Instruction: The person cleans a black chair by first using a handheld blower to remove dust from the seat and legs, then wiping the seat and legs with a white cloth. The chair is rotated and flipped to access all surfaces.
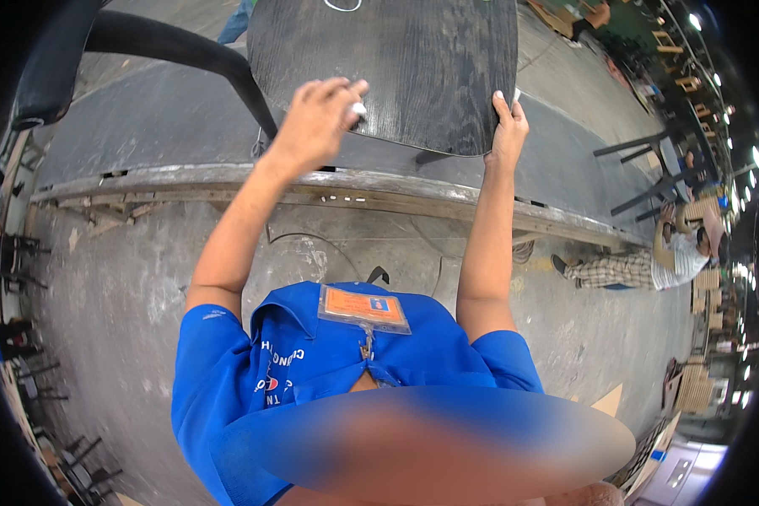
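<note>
A black wood-grained chair seat with a rounded outline rests over the workbench at the top middle. My right hand grips its right edge, thumb and fingers on either side of the rim. Over the seat's near left edge is my left hand, its fingers curled around a small dark thing that is mostly hidden. White coverings show on some fingertips of both hands. A curved black chair frame comes down to the bench beside my left hand.
The long grey workbench with a worn wooden front edge runs across in front of me. Small white pieces lie along its near side. Black chairs stand farther right, where a person in checked trousers works.
</note>
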The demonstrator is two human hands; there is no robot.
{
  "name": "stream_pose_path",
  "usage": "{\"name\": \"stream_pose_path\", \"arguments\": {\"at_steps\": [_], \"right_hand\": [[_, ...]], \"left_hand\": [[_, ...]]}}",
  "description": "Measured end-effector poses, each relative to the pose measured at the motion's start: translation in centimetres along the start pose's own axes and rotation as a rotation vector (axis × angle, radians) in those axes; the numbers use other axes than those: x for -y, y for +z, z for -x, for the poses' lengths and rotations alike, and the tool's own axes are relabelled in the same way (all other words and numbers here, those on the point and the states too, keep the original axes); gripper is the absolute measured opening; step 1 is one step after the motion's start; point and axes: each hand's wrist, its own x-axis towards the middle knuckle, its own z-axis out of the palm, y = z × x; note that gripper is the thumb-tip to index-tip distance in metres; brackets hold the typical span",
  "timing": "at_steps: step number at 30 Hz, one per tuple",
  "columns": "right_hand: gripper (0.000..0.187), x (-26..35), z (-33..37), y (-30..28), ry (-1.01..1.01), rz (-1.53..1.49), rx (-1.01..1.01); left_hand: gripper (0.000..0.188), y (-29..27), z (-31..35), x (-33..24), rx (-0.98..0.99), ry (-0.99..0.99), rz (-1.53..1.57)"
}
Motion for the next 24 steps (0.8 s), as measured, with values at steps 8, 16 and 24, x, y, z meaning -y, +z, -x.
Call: {"name": "stream_pose_path", "arguments": {"at_steps": [8, 16, 24], "right_hand": [[0.034, -0.4, -0.5, 0.4, -0.004, -0.007, -0.027], [0.032, -1.5, -1.7, 0.7, -0.182, 0.19, -0.151], [0.033, -1.7, -2.3, 0.9, -0.205, 0.26, -0.103]], "left_hand": [[0.015, 5.7, -0.9, -8.3, -0.022, 0.273, 0.179], [0.018, 4.0, 0.9, -5.7, -0.146, 0.157, 0.174], [0.016, 1.3, 4.6, -0.6, -0.311, -0.082, 0.021]]}}
